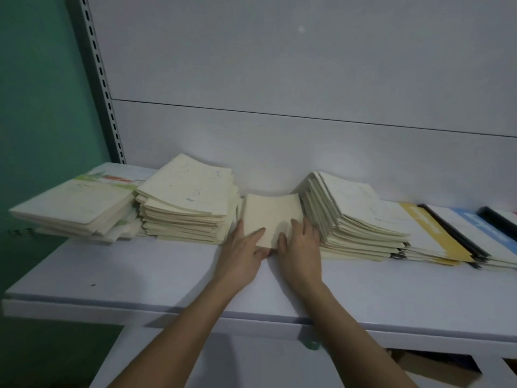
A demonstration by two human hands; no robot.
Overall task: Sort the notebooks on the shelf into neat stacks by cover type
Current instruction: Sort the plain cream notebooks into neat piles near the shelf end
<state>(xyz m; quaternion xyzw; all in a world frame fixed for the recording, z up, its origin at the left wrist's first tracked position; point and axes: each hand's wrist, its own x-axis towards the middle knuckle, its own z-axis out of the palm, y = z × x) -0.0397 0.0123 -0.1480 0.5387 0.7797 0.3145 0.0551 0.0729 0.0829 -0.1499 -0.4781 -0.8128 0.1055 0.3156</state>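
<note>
A small stack of plain cream notebooks (270, 212) lies in the gap between two taller cream stacks on the white shelf (156, 273). My left hand (242, 249) grips its near left corner, thumb on the top cover. My right hand (300, 243) holds the near right side, fingers spread on top. The left tall stack (186, 198) is fairly even. The right tall stack (349, 217) leans and fans out to the right. At the far left lies a low pile (75, 207) of cream notebooks with a green and red printed cover under it.
To the right, notebooks with yellow (436, 233), black (453, 231) and blue (486, 222) covers overlap in a slanted row. A slotted metal upright (103, 79) stands at the back left by a green wall. The shelf's front edge (251, 317) runs below my forearms.
</note>
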